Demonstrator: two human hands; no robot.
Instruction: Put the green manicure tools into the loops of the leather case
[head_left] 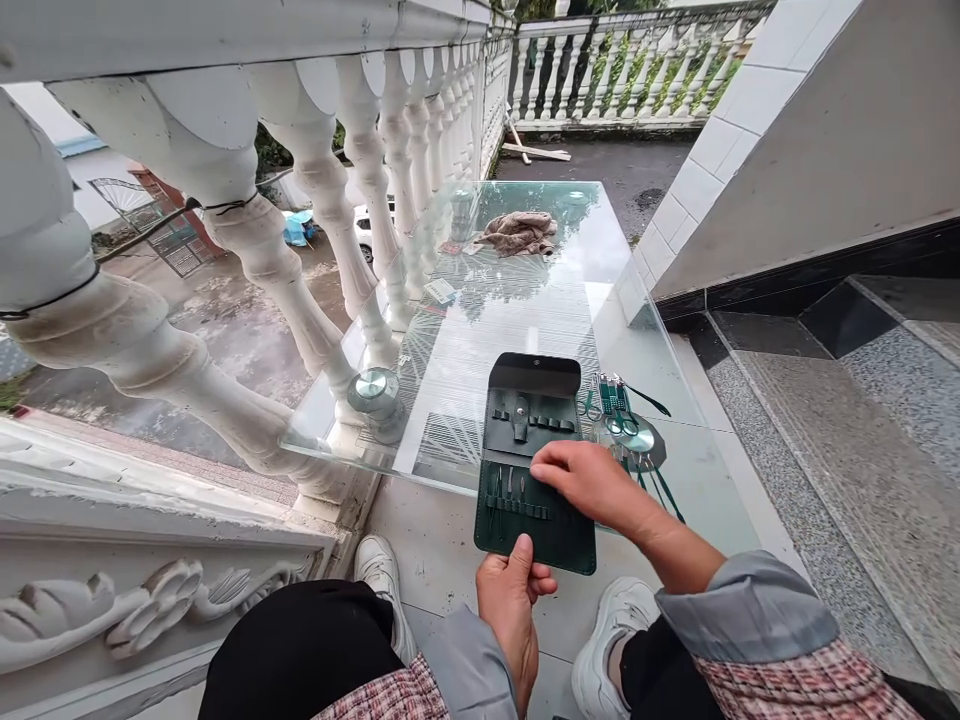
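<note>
A dark green tool case (534,420) lies open on the near edge of a glass table (517,300), with several small metal tools held in its elastic loops. My left hand (512,590) pinches the case's near edge, thumb on top. My right hand (592,482) rests on the case's middle, fingers curled and pressing on the tools there; whether it holds one is hidden. Just right of the case lie loose green-handled tools (616,400), among them scissors, beside a round metal table fitting (645,445).
A white stone balustrade (330,210) runs along the left. A crumpled brown cloth (519,232) lies at the table's far end, a small card (440,291) near its left edge. My white shoes (382,570) rest on the tiled floor beneath. A tiled wall (787,140) rises right.
</note>
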